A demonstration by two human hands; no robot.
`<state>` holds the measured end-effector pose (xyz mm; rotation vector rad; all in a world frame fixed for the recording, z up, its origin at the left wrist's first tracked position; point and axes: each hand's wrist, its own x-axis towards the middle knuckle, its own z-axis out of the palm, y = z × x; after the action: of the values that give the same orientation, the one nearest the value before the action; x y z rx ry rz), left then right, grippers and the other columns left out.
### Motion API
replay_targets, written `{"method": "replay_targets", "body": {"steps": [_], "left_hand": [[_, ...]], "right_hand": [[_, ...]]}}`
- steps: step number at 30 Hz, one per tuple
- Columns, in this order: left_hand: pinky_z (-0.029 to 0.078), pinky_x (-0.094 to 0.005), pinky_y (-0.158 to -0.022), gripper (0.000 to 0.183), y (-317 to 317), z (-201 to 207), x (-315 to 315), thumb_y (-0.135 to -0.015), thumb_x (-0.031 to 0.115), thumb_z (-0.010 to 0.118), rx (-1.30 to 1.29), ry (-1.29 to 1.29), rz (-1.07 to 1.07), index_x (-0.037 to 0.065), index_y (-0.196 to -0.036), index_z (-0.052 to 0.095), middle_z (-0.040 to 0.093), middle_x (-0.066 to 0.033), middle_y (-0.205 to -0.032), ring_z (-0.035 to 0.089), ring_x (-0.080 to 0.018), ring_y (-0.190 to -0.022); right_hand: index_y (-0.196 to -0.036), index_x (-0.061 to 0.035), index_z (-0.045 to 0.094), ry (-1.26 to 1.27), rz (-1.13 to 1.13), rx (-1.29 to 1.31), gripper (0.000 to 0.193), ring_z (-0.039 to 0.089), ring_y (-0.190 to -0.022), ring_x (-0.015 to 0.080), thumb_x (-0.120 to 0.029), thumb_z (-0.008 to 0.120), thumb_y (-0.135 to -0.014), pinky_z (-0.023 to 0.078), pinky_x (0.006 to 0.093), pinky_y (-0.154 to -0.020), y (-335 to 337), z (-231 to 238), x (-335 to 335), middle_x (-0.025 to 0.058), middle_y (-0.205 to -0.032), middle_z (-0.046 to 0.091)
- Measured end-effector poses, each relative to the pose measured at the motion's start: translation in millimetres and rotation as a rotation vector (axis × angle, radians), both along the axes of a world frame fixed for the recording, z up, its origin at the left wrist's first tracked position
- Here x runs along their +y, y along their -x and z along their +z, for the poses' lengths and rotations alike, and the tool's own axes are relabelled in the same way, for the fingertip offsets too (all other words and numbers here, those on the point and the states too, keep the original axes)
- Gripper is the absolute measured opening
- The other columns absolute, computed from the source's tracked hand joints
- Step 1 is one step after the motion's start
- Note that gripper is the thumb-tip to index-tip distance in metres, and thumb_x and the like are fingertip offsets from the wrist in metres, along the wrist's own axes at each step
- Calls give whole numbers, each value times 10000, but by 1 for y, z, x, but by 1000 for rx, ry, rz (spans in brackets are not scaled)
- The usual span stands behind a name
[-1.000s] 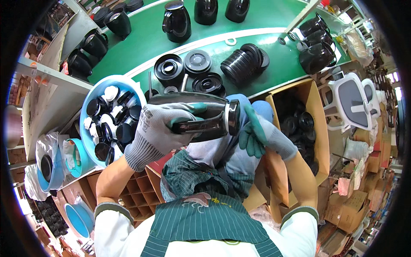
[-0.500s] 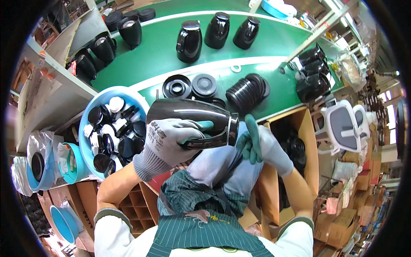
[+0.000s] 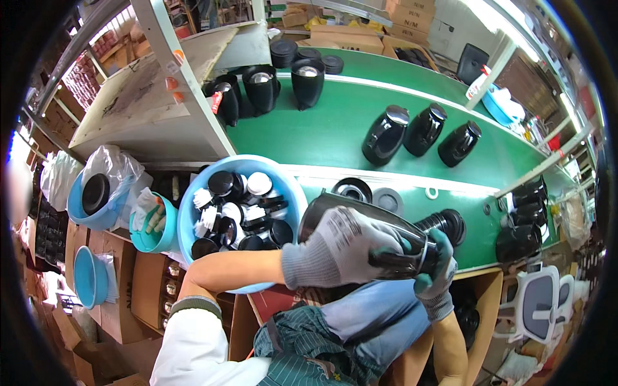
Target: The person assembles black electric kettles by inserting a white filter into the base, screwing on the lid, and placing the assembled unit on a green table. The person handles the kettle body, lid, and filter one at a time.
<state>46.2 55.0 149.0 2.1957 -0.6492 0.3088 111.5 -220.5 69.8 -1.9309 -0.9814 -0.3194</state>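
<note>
A glossy black jug (image 3: pixel 323 212) lies sideways in front of me, above my lap, its narrower end pointing right. My left hand (image 3: pixel 344 248), in a grey glove with green fingertips, is closed round the jug's body and handle. At the narrower end my right hand (image 3: pixel 436 273), gloved alike, wraps its fingers about the rim; the palm side is hidden. Just behind the jug, a black ring-shaped part (image 3: pixel 353 188), a grey disc (image 3: pixel 387 201) and a row of stacked black discs (image 3: pixel 449 224) rest on the green bench (image 3: pixel 322 138).
To the left, a blue basin (image 3: pixel 184 222) holds many black and white lids. Three black jugs (image 3: pixel 386 136) stand farther back; more dark vessels (image 3: pixel 260 90) are at the far left. An open carton (image 3: pixel 492 289) with black pieces sits beside my right arm, near a grey-white chair (image 3: pixel 539 302).
My right hand, formerly apart from the jug with fingers raised, now grips its narrower end. The view has swung left, so the bench and basin appear farther right.
</note>
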Motion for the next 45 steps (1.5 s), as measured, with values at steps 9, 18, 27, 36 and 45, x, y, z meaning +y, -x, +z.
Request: {"method": "replay_targets", "body": {"steps": [9, 18, 27, 36, 45], "left_hand": [[498, -284, -496, 246, -17, -3, -12, -820, 193, 677, -417, -451, -135, 5, -979, 676, 581, -56, -731, 647, -181, -597], [584, -353, -716, 304, -103, -79, 129, -799, 269, 790, -468, -633, 20, 179, -1086, 749, 684, -16, -1147, 683, -219, -946], [423, -467, -1140, 631, -239, -136, 250, -885, 345, 733, -84, -756, 795, 103, -1443, 563, 562, -161, -1471, 519, -341, -1368], [514, -489, -1029, 503, -392, -171, 301, -832, 199, 742, 97, -862, 1193, 141, -1306, 586, 589, -122, -1290, 572, -318, -1260], [503, -433, -966, 366, -304, -87, 254, -789, 115, 777, -371, -687, 754, 69, -1131, 655, 652, -137, -1149, 615, -346, -1112]], "right_hand": [[-1149, -130, 626, -725, 213, 1733, 356, 637, -888, 160, -450, 493, -1069, 546, 313, -810, -12, -117, 83, 40, -975, 643], [-1360, -91, 589, -485, -119, 348, 580, 699, -981, 288, -485, 692, -947, 578, 442, -807, -137, -4, 197, 143, -1186, 669], [-1444, -283, 555, 744, -459, -130, 710, 619, -1135, 256, -641, 718, -853, 527, 398, -855, -270, -25, 309, 108, -1193, 588], [-1569, -102, 416, 504, -186, -280, 823, 533, -1305, 385, -540, 669, -919, 468, 481, -987, -188, -23, 221, 265, -1550, 414], [-1474, -41, 538, 269, 91, 58, 742, 546, -1335, 420, -407, 775, -873, 473, 495, -1069, -104, 5, 81, 293, -1464, 490]]}}
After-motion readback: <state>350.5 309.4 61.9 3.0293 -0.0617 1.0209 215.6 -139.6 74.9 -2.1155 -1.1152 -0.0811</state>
